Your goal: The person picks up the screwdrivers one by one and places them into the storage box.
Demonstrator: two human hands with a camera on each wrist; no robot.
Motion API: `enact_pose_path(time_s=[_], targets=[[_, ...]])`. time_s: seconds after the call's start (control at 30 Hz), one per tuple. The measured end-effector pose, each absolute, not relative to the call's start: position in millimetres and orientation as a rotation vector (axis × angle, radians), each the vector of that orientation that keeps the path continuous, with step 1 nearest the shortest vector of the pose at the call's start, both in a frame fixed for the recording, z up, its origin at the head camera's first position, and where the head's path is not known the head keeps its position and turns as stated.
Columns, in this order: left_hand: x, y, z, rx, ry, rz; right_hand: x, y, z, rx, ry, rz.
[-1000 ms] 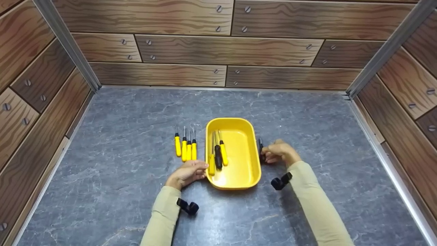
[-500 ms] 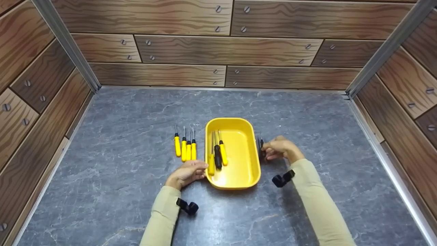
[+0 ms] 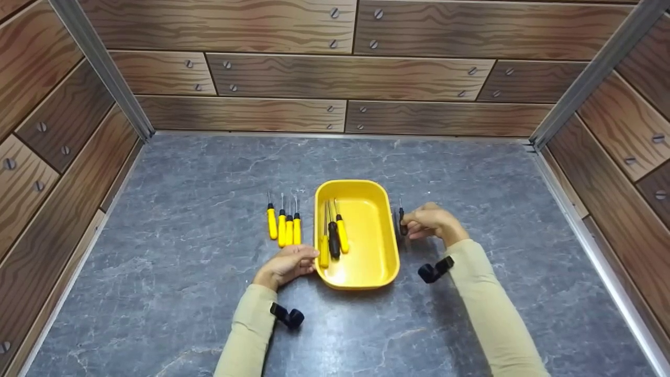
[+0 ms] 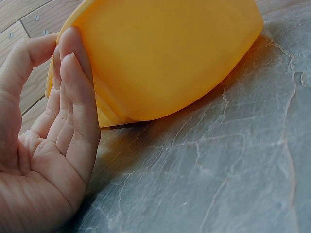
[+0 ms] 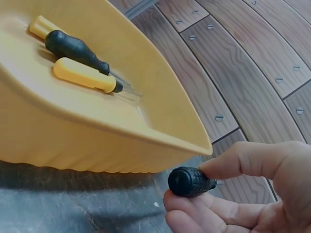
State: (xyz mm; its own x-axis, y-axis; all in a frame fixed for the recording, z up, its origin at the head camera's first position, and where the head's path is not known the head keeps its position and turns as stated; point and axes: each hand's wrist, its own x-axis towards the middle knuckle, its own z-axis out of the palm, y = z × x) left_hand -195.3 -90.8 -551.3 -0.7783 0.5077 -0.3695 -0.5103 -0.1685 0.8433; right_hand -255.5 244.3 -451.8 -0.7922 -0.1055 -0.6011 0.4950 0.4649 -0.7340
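Note:
A yellow tray [image 3: 366,262] stands mid-table with three screwdrivers in its left side: a black-handled screwdriver [image 3: 334,241] between two yellow-handled ones. My left hand [image 3: 288,264] pinches the tray's near-left rim between thumb and fingers, as the left wrist view shows. Just outside the right wall, my right hand [image 3: 432,224] holds a small black screwdriver [image 5: 189,181]. Its ribbed handle lies between thumb and fingers in the right wrist view, and its shaft points to the far side in the head view.
Left of the tray, several yellow-handled screwdrivers [image 3: 282,228] lie side by side on the grey marbled table [image 3: 183,251]. Wood-patterned walls [image 3: 293,76] with metal edging enclose the back and both sides.
The right hand has shifted slightly away and up with the black screwdriver, which now shows apart from the tray's right wall. The left hand and tray look nearly unchanged.

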Motion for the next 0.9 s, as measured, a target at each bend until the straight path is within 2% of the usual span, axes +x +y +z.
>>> enact_pose_path(time_s=[0.9], targets=[[-195,-91,-552,0.008,1.447,1.993,-260,221,-435,0.285,2.148,-1.354]])
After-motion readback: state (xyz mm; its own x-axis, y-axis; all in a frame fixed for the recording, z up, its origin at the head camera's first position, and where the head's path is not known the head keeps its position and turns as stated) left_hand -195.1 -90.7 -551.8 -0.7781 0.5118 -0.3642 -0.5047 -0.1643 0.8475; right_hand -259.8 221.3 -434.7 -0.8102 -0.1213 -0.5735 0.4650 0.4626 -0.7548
